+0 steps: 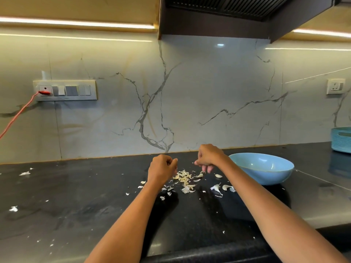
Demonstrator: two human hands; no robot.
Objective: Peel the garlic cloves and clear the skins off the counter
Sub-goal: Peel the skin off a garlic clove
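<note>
A heap of pale garlic skins [183, 179] lies on the black counter [85, 196] between my hands. A few unpeeled cloves [218, 175] [225, 187] lie to its right. My left hand [161, 168] hovers just left of the heap with its fingers curled; what it holds is hidden. My right hand [208, 157] hangs above the heap's right side and pinches a small white piece, a clove or a bit of skin, between thumb and fingers.
A light blue bowl [263, 168] stands right of my right wrist. A stack of blue trays [341, 139] sits at the far right. Stray skin flakes [24, 173] [13, 208] dot the counter's left side. A red cable [17, 115] runs from the wall socket.
</note>
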